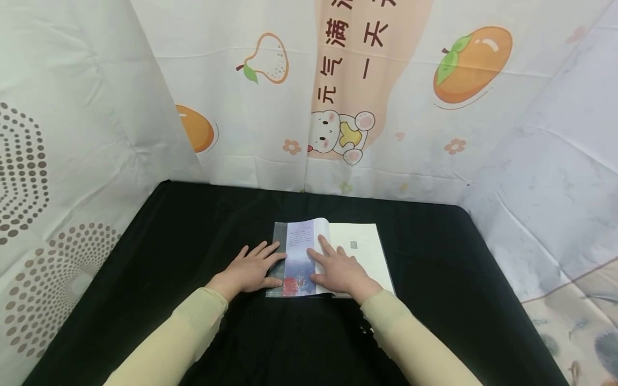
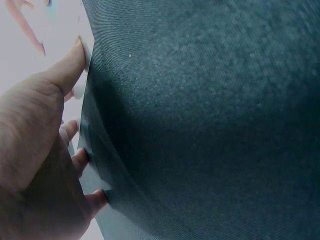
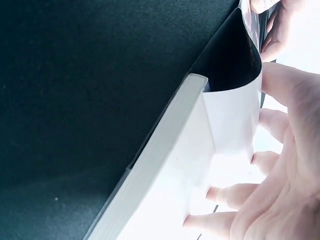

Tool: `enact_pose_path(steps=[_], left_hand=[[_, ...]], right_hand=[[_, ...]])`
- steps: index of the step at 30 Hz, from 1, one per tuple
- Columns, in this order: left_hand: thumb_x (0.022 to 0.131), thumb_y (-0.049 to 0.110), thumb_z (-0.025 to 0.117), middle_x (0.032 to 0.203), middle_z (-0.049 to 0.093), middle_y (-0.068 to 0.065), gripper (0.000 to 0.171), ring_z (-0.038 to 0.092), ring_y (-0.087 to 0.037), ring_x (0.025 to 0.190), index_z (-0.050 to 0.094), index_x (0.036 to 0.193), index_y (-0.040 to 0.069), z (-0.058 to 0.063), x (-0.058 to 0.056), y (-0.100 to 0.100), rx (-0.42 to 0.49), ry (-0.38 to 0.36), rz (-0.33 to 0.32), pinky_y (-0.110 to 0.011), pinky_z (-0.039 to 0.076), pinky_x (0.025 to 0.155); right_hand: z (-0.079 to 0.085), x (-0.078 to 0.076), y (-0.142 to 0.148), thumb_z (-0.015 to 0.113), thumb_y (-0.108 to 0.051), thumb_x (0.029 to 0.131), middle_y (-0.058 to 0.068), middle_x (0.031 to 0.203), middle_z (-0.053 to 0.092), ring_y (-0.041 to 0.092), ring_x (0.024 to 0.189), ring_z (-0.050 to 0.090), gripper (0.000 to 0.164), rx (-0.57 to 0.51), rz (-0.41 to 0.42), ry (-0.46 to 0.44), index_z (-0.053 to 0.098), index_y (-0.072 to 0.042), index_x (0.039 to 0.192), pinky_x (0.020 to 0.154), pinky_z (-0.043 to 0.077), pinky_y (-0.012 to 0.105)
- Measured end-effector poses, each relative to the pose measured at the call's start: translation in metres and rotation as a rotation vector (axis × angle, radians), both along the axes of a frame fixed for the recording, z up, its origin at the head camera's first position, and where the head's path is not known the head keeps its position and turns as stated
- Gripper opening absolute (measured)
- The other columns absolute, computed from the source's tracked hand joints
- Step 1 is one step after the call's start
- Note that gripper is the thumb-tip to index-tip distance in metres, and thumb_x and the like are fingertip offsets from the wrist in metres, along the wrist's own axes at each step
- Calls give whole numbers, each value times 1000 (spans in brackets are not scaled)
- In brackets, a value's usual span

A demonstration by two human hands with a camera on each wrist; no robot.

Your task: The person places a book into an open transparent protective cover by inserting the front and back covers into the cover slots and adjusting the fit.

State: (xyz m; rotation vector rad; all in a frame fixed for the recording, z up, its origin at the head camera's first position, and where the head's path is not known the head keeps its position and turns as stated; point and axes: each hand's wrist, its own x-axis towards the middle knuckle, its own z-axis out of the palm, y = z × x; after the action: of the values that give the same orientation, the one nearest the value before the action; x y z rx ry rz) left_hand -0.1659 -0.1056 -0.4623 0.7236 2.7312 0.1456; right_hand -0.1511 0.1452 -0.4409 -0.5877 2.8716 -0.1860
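The book [image 1: 370,257] lies open on the table [image 1: 193,225] before me, its printed flap [image 1: 300,260] between my hands with the long axis running away from me. My left hand [image 1: 248,269] is nearer the clear plastic [image 1: 279,233] at the outer edge, fingers spread and resting there; my right hand [image 1: 341,271], fingers also apart and gripping nothing, touches the raised curve [image 1: 322,228] on the book's side.

At mid-frame I see a glossy paper cover flap [image 1: 298,262], lavender deepening to blue, reddish at its lower left, beside a cream paper page [image 1: 369,268]. Pale yellow cloth sleeves [image 1: 169,340] cross a black tablecloth [image 1: 434,279]. Along the top, a white fabric curtain [image 1: 203,27] carries orange fruit prints [image 1: 475,64]; far left, brownish dots [image 1: 31,165] pattern white cloth [image 1: 96,107].
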Motion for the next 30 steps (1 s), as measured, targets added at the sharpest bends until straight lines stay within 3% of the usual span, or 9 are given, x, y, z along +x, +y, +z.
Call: enact_pose_path(steps=[9,16,22,30], left_hand=[[89,65,51,160,15,0,72,10,-31,144,29,150,32,0,-1,1,-11,-1,0,-64,15,111],[89,65,51,160,15,0,72,10,-30,144,28,150,33,-1,-1,1,-19,-3,6,-64,15,111],[89,66,50,161,14,1,72,10,-30,144,28,150,34,-2,-1,1,-29,-1,9,-63,15,112],[89,65,51,161,14,1,73,9,-30,144,27,150,34,-1,-1,1,-25,-8,10,-64,14,112]], right_hand=[[6,-1,4,61,-51,90,10,160,16,52,127,36,64,-43,20,-25,41,-28,146,90,43,67],[10,-3,10,59,-53,91,10,160,16,49,129,36,65,-61,83,-62,40,-25,147,96,43,61],[13,-7,19,58,-52,92,8,159,18,45,134,31,65,-64,119,-79,37,-27,148,103,37,59],[13,-10,32,57,-50,93,4,159,19,42,139,22,62,-89,218,-61,36,-30,148,106,24,68]])
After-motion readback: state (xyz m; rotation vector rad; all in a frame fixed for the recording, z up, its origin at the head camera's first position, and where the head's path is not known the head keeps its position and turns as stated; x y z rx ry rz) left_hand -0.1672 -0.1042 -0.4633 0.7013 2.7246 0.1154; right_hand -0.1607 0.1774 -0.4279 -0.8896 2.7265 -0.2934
